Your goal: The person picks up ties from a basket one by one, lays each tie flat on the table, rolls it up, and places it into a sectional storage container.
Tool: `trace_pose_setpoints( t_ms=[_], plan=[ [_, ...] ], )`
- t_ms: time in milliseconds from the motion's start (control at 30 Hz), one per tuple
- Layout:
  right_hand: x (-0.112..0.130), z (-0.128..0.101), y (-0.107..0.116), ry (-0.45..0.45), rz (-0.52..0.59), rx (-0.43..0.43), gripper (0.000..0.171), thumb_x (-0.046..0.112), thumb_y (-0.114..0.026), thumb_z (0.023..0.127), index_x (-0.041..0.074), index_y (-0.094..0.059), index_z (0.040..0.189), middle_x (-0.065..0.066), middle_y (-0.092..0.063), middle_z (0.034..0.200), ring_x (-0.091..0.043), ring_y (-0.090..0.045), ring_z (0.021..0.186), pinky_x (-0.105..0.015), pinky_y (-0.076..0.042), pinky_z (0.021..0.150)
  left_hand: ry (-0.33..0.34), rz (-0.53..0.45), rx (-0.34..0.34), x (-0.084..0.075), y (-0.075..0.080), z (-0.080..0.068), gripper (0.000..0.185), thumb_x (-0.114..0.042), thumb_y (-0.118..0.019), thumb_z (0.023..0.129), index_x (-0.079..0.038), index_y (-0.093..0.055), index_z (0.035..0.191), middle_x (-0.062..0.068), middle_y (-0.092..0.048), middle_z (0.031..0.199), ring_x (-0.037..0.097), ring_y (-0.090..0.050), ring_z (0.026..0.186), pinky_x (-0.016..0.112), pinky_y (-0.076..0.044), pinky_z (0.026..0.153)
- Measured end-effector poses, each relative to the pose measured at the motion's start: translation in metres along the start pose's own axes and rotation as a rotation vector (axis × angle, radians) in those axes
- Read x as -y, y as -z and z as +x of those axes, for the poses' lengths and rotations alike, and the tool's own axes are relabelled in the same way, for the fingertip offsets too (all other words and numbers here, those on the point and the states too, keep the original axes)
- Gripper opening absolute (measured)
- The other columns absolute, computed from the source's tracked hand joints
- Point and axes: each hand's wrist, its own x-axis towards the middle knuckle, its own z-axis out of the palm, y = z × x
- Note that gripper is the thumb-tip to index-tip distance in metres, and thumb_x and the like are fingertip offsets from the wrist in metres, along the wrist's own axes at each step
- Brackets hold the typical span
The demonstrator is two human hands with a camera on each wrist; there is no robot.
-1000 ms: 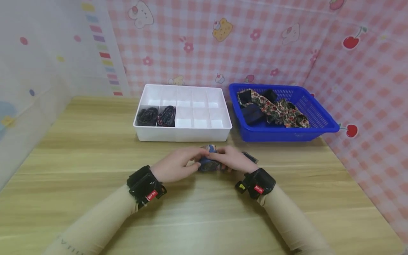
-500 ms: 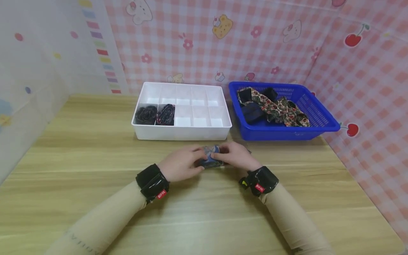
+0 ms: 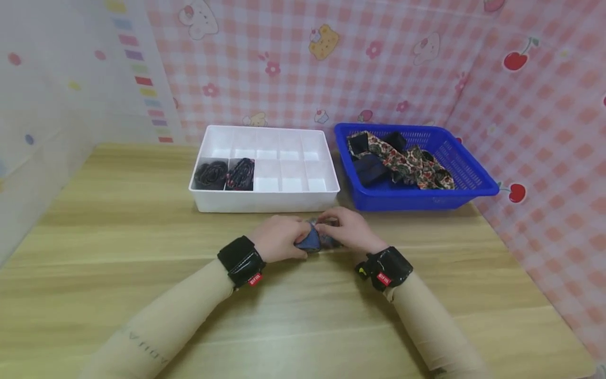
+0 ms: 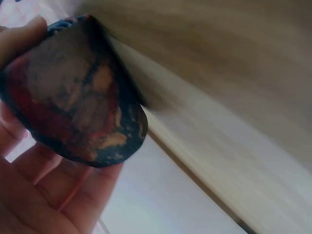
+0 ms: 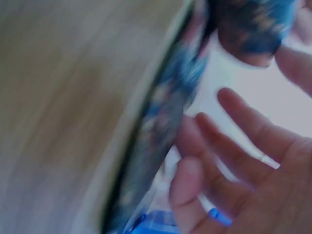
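white divided tray [image 3: 265,197], blue basket [image 3: 426,197], wooden table [image 3: 118,237]

Wooden table [image 3: 118,221] carries white divided tray [image 3: 265,199] and, just beside it, blue basket [image 3: 421,200] at far edge.

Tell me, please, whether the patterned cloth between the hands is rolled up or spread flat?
Rolled up: the left hand cups the patterned cloth as a compact rounded bundle.

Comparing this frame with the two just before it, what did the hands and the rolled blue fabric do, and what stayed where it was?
Both hands kept hold of the rolled blue tie; the left hand and right hand drew closer round it, and the loose end seen beside the right wrist a second ago is gone from view. The white divided box, its two filled compartments and the blue basket kept their arrangement.
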Motion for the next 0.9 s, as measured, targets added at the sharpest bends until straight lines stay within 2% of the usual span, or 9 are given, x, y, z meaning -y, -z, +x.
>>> trace_pose_setpoints(
  t_ms=[100,167,233,300,400,467,633,767,900],
  plan=[
    [-0.005,0.007,-0.001,0.063,-0.057,0.021,0.043,0.024,-0.063,0.091,0.004,-0.061,0.129,-0.014,-0.061,0.127,-0.029,-0.057,0.114,-0.044,-0.045,0.096,-0.03,0.007,-0.01,0.002,0.001,-0.003,0.041,-0.035,-0.083,0.073,-0.019,-0.045,0.071,-0.006,-0.049,0.075,0.01,-0.05,0.064,0.026,-0.041,0.056],
    [-0.006,0.014,-0.002,0.091,-0.09,0.063,0.042,0.02,-0.062,0.091,0.003,-0.06,0.129,-0.013,-0.061,0.128,-0.028,-0.055,0.118,-0.043,-0.043,0.098,-0.052,0.008,-0.013,0.003,0.002,-0.005,0.041,-0.034,-0.083,0.073,-0.019,-0.044,0.072,-0.007,-0.048,0.075,0.01,-0.05,0.064,0.026,-0.041,0.056],
    [-0.004,0.022,-0.002,0.1,-0.116,0.082,0.037,0.018,-0.062,0.089,0.004,-0.064,0.123,-0.01,-0.065,0.12,-0.025,-0.059,0.11,-0.04,-0.046,0.094,-0.067,0.019,-0.013,0.003,0.004,-0.006,0.04,-0.033,-0.082,0.074,-0.019,-0.045,0.073,-0.007,-0.047,0.075,0.01,-0.049,0.063,0.026,-0.04,0.055],
    [0.0,0.027,-0.001,0.072,-0.106,0.092,0.027,0.018,-0.063,0.088,0.005,-0.07,0.111,-0.005,-0.069,0.103,-0.02,-0.062,0.093,-0.035,-0.049,0.083,-0.075,0.024,-0.01,0.003,0.004,-0.007,0.039,-0.033,-0.082,0.075,-0.019,-0.045,0.074,-0.007,-0.047,0.075,0.009,-0.049,0.063,0.026,-0.04,0.055],
    [0.003,0.029,0.002,0.003,-0.058,0.095,0.015,0.019,-0.064,0.087,0.007,-0.072,0.09,0.002,-0.064,0.078,-0.013,-0.056,0.07,-0.028,-0.045,0.066,-0.087,0.025,-0.009,0.004,0.004,-0.008,0.038,-0.032,-0.081,0.076,-0.019,-0.045,0.075,-0.008,-0.046,0.076,0.009,-0.048,0.064,0.025,-0.039,0.055],
    [0.003,0.025,0.003,-0.049,-0.003,0.135,0.015,0.02,-0.063,0.089,0.007,-0.07,0.084,0.002,-0.059,0.068,-0.012,-0.052,0.059,-0.026,-0.043,0.057,-0.094,-0.001,-0.019,0.005,0.003,-0.01,0.038,-0.031,-0.08,0.076,-0.019,-0.044,0.074,-0.007,-0.046,0.076,0.01,-0.047,0.064,0.025,-0.037,0.055],
    [-0.003,0.017,0.003,-0.095,0.123,0.259,0.018,0.021,-0.058,0.094,0.006,-0.065,0.088,-0.001,-0.053,0.066,-0.014,-0.053,0.053,-0.026,-0.046,0.05,-0.106,-0.046,-0.063,0.009,0.004,-0.013,0.04,-0.03,-0.08,0.075,-0.019,-0.042,0.072,-0.007,-0.044,0.077,0.01,-0.045,0.064,0.024,-0.034,0.055],
    [-0.012,0.017,0.002,-0.065,0.197,0.253,0.015,0.016,-0.056,0.095,0.003,-0.064,0.093,-0.004,-0.057,0.072,-0.015,-0.056,0.06,-0.029,-0.052,0.054,-0.095,-0.063,-0.103,0.012,0.006,-0.014,0.04,-0.031,-0.081,0.075,-0.02,-0.043,0.073,-0.007,-0.042,0.076,0.01,-0.043,0.065,0.024,-0.033,0.055],
    [-0.018,0.018,0.004,-0.042,0.218,0.254,0.012,0.01,-0.056,0.094,0.0,-0.063,0.096,-0.005,-0.059,0.077,-0.016,-0.057,0.062,-0.03,-0.053,0.055,-0.06,-0.153,-0.134,0.014,0.01,-0.016,0.041,-0.028,-0.081,0.076,-0.019,-0.041,0.073,-0.006,-0.042,0.075,0.011,-0.044,0.067,0.025,-0.034,0.058]
  ],
)
